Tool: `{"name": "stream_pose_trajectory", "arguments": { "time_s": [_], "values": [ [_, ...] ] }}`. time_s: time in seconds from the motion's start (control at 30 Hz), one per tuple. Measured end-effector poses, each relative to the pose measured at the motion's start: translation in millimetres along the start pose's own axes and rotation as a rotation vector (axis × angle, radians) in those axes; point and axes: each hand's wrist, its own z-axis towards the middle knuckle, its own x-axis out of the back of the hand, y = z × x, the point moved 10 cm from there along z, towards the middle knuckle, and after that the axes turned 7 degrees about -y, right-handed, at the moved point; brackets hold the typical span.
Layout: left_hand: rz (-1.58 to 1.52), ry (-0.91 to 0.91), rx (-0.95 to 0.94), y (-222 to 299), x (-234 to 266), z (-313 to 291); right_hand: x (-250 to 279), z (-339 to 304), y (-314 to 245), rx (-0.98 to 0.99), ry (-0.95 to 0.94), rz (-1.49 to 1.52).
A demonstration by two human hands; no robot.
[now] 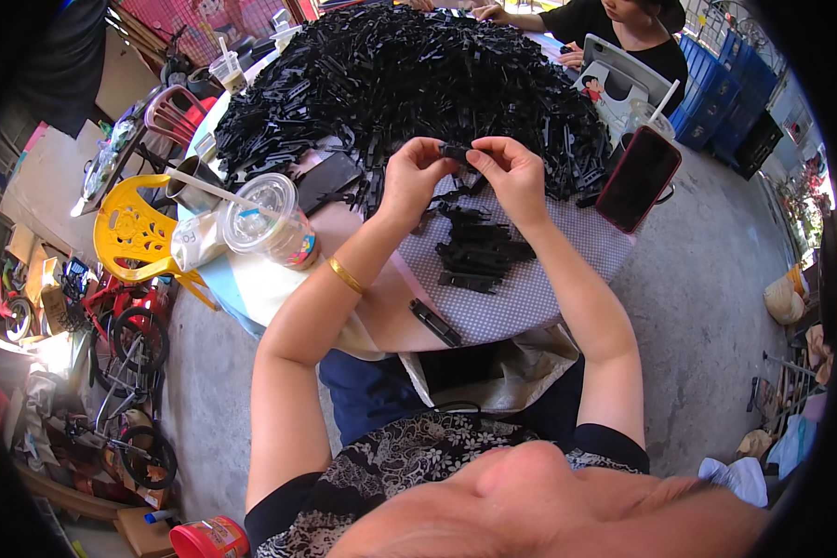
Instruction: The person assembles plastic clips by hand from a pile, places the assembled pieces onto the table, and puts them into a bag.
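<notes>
My left hand (413,180) and my right hand (513,179) meet over the round table, fingers pinched on a small black plastic part (454,152) between them. Its exact shape is partly covered by my fingertips. Just beyond my hands rises a big heap of similar black plastic parts (400,79). Nearer to me, below my hands, lies a small group of black parts (482,249) on the checked tablecloth (530,302). One separate long black piece (434,323) rests by the table's near edge. Left of my hands, a flat dark slab (327,179) lies against the heap.
A lidded transparent cup with a straw (272,228) and a metal tumbler (193,189) stand at the table's left. A phone (638,179) is propped at the right. Across the table, a person's hand (573,58) is near a grey stand (623,79). A yellow chair (132,228) stands left.
</notes>
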Motion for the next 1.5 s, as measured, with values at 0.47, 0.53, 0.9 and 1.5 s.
{"name": "stream_pose_trajectory", "arguments": {
  "time_s": [0.47,0.53,0.9,1.5],
  "values": [
    [-0.118,-0.197,0.071,1,-6,-1,-5,3,-1,0.010,-0.157,-0.140],
    [-0.153,-0.247,-0.002,8,-11,-3,-5,3,-2,0.016,-0.159,-0.187],
    [0.189,-0.206,-0.072,24,-5,-9,-12,-3,-27,0.146,-0.182,-0.484],
    [0.574,-0.145,-0.271,51,-11,-16,-12,-2,-31,0.187,-0.261,-0.302]
  ]
}}
